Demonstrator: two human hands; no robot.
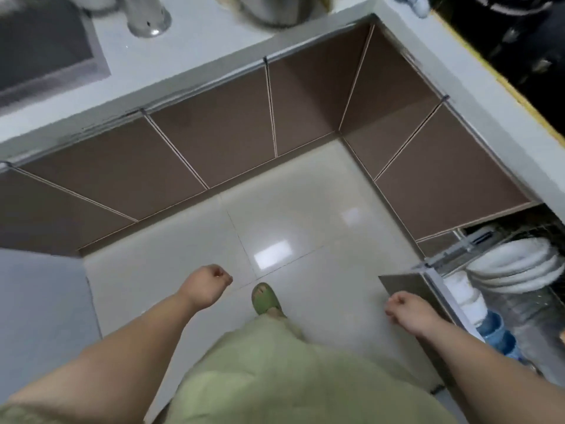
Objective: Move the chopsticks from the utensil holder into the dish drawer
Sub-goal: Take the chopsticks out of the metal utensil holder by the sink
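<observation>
The dish drawer (434, 264) stands pulled out at the lower right, holding white plates (513, 264), white cups (467, 298) and blue bowls (495, 332). My right hand (406, 310) hangs just left of the drawer's brown front panel, fingers curled with nothing in them. Over the floor at centre-left, my left hand (208, 286) is a loose fist, also without anything in it. A metal cylinder (146, 16) stands on the counter at the top; whether it is the utensil holder I cannot tell. No chopsticks are visible.
A grey L-shaped counter (195, 56) runs along the top and right, with brown cabinet doors (214, 133) below. A sink (39, 50) is at the top left, a steel pot (272, 10) at the top centre. Glossy tile floor (290, 224) lies ahead; my green slipper (264, 298) shows.
</observation>
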